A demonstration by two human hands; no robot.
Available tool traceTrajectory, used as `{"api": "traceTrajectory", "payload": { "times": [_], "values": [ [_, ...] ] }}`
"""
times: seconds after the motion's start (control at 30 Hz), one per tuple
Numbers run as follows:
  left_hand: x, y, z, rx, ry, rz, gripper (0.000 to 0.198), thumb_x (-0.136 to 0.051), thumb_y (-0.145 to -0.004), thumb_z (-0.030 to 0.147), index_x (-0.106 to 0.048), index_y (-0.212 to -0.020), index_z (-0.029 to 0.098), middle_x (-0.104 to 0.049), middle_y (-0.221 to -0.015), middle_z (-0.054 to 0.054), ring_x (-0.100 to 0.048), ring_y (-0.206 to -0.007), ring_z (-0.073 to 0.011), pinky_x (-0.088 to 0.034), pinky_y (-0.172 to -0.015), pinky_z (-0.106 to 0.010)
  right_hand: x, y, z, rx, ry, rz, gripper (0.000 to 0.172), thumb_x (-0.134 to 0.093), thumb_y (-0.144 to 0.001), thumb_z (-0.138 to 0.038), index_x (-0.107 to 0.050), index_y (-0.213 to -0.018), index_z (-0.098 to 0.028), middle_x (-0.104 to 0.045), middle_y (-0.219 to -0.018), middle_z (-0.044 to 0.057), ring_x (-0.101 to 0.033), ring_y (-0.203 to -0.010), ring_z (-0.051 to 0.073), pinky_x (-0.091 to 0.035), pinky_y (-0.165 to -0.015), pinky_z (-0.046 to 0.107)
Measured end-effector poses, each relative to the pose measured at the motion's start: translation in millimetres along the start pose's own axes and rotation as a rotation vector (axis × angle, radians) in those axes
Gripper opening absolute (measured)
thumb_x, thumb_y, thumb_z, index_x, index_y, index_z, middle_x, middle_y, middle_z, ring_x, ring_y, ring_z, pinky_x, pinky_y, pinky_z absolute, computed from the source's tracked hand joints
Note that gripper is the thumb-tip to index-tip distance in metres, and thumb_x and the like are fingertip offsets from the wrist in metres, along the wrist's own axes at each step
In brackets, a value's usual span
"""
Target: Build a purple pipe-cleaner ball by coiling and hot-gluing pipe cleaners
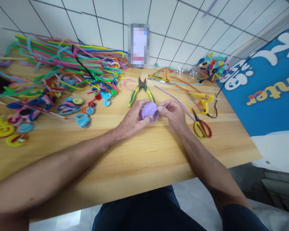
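Note:
A purple coil of wound pipe cleaner, cup-shaped with its hollow end turned toward me, is held above the wooden table. My left hand wraps round its left side, thumb along the lower rim. At the right edge of the coil, my right hand pinches the rim between thumb and forefinger. Just beyond the hands lie pliers with green and yellow handles, jaws pointing away. A loose purple pipe cleaner runs behind my right hand toward scissors with one yellow and one red handle.
A pile of coloured pipe cleaners covers the back left, with finished coiled pieces before it. A phone leans on the tiled wall. A yellow glue gun with a black cord stands right. The table's front edge is near my lap.

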State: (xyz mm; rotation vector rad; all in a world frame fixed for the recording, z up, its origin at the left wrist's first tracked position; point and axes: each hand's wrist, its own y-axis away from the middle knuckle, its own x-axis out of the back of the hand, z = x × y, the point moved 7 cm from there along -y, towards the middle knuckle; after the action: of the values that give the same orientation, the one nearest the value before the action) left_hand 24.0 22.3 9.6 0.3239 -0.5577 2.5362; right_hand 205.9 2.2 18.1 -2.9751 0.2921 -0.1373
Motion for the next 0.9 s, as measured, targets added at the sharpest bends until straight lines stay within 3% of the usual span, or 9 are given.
{"api": "traceTrajectory", "payload": {
  "times": [0.4,0.9],
  "values": [
    [-1.6,-0.6,-10.1,-0.011,0.046,0.017,0.056,-0.071,-0.092,0.037,-0.057,-0.143,0.020,-0.067,-0.143,-0.015,-0.067,-0.134,-0.0315,-0.055,-0.118,-0.050,-0.8,4.9,-0.1,0.049,0.003,-0.024,0.045,-0.096,-0.073,-0.061,-0.072,-0.081,-0.024,-0.073,-0.074,-0.002,-0.067,-0.067,0.014,-0.058,-0.066,0.028],
    [-2.5,-0.1,-7.6,-0.048,0.006,0.011,0.067,-0.078,-0.086,0.036,-0.054,-0.146,0.018,-0.064,-0.145,-0.017,-0.066,-0.136,-0.0328,-0.055,-0.120,-0.052,-2.0,6.1,1.3,0.069,0.034,0.000,0.034,-0.092,-0.078,-0.052,-0.071,-0.080,-0.025,-0.076,-0.073,-0.002,-0.070,-0.067,0.016,-0.060,-0.065,0.030]
  ]
}}
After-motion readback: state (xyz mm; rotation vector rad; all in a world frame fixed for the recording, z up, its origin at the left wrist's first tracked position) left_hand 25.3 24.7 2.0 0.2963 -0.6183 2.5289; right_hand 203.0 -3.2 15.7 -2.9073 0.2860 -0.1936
